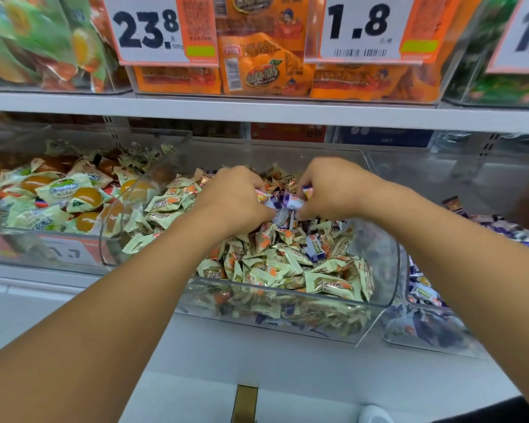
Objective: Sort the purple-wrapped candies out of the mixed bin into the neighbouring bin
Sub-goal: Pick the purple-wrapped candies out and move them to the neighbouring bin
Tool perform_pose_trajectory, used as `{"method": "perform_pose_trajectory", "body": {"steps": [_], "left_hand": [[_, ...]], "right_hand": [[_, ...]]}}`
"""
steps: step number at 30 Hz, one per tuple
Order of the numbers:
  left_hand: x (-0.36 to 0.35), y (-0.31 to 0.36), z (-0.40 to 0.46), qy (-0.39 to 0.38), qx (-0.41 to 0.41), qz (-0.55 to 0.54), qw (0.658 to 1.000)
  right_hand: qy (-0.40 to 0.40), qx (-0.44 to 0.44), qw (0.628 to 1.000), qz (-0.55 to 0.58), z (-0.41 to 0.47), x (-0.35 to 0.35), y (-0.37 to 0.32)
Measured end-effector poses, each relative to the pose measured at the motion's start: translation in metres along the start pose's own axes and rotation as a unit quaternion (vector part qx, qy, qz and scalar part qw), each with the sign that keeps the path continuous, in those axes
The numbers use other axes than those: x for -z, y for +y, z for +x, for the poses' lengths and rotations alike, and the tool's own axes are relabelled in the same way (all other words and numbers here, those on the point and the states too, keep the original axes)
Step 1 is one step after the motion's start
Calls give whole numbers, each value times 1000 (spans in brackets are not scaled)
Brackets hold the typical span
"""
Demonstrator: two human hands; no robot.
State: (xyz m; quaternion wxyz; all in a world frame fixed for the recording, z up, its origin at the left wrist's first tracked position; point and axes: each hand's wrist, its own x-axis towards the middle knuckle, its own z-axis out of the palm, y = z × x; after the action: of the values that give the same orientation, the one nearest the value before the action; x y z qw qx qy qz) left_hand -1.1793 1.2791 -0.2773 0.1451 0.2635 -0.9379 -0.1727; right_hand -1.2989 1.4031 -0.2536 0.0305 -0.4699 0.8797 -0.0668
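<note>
the mixed bin (379,303) is sitting nearest on the shelf, holding mostly pale green candies; both hands are digging at its back where the purple-wrapped candies (283,204) are clustering, the left hand (235,196) and right hand (333,187) each pinching some, likely gathering a batch; the neighbouring bin (422,337) to the right is holding purple ones already; beyond, price tags (153,29) are hanging.
</note>
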Motion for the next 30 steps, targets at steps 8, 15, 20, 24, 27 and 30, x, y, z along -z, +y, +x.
{"method": "perform_pose_trajectory", "body": {"steps": [8, 15, 20, 24, 27, 30], "left_hand": [[26, 31, -15, -173, 19, -364, 915], [-8, 143, -14, -219, -79, -273, 933], [-26, 200, 10, -244, -28, -268, 932], [-46, 209, 29, -331, 11, -273, 903], [-56, 209, 38, -347, 12, -257, 902], [-63, 206, 43, -324, -14, -235, 916]], "right_hand": [[-147, -72, 929, 331, -79, 59, 45], [-148, -303, 798, 499, -113, 49, 134], [-59, -353, 758, 545, -119, 46, 166], [-64, -354, 753, 552, -114, 46, 181], [-88, -339, 776, 524, -111, 47, 187], [-80, -335, 813, 470, -109, 47, 190]]}}
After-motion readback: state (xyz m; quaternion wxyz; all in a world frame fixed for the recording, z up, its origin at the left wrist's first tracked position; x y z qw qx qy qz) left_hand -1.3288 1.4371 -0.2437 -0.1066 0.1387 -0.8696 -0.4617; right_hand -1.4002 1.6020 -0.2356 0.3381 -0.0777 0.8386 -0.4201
